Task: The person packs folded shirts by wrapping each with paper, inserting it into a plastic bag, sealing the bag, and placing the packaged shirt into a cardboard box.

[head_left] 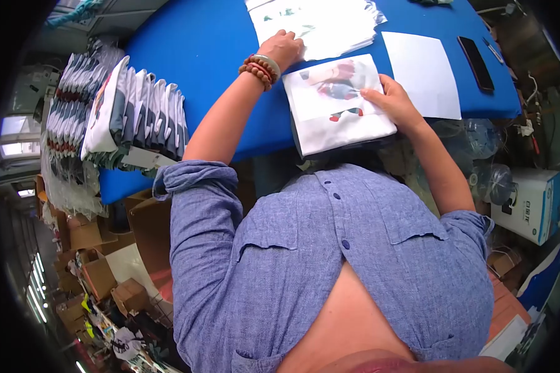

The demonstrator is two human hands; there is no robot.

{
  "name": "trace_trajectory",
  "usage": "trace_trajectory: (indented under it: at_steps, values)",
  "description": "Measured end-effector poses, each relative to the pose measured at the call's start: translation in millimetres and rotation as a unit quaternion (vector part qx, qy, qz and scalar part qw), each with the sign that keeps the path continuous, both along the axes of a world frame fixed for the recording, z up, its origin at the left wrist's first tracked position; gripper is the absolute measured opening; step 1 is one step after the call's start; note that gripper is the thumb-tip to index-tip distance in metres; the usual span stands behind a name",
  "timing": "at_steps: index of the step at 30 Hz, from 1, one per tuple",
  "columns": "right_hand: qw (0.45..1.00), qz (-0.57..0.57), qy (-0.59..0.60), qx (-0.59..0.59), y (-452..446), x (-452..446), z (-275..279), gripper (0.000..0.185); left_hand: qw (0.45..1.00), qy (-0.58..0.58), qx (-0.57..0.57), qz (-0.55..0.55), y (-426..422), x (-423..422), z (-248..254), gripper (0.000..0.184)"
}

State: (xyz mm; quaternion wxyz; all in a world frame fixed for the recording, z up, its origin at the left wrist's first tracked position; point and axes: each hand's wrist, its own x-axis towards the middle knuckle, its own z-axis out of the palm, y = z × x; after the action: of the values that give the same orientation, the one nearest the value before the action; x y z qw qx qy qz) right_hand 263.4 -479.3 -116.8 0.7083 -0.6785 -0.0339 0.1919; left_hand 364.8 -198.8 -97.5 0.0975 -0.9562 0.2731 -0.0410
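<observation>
A folded white garment with a printed picture [336,124] lies at the table's front edge, tilted a little. My right hand [395,102] grips its right side, thumb on top and fingers beneath. Beyond the garment, my left hand [282,48], with beads and a bangle at the wrist, rests at the near left corner of a stack of white printed sheets or bags [330,28]. Its fingers are bent downward, and their tips are partly hidden, so what they hold, if anything, cannot be made out.
The blue table [193,50] carries a blank white sheet [423,74], a dark phone [476,64] and a pen [493,51] at right. Rows of folded garments [140,112] stand at left. Cardboard boxes [130,295] lie below left, a white box [526,205] below right.
</observation>
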Motion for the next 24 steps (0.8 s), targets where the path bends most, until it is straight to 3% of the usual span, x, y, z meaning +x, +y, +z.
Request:
trace_trajectory:
  at_steps: [6, 10, 11, 15, 18, 24]
  values:
    - [1.000, 0.009, -0.018, 0.000, -1, 3, -7, 0.038, 0.999, -0.007, 0.032, 0.020, 8, 11, 5, 0.017]
    - [0.998, 0.009, -0.025, 0.048, -1, 1, -8, 0.039, 0.993, -0.024, -0.112, 0.026, 13, 9, 5, 0.009]
    - [0.997, 0.010, -0.028, 0.064, -1, 0, -6, 0.039, 0.988, -0.017, -0.153, -0.014, 14, 4, 5, 0.013]
    - [0.996, 0.018, -0.036, 0.077, 1, -3, 9, 0.040, 0.989, 0.053, -0.139, -0.014, 6, -28, 17, 0.016]
    - [0.999, 0.024, 0.027, 0.020, -2, 7, -1, 0.039, 0.989, 0.029, -0.141, 0.029, 11, -38, 24, 0.015]
    - [0.987, -0.035, 0.136, 0.072, 8, 15, 11, 0.034, 0.989, -0.116, -0.004, -0.093, 0, -55, 28, 0.005]
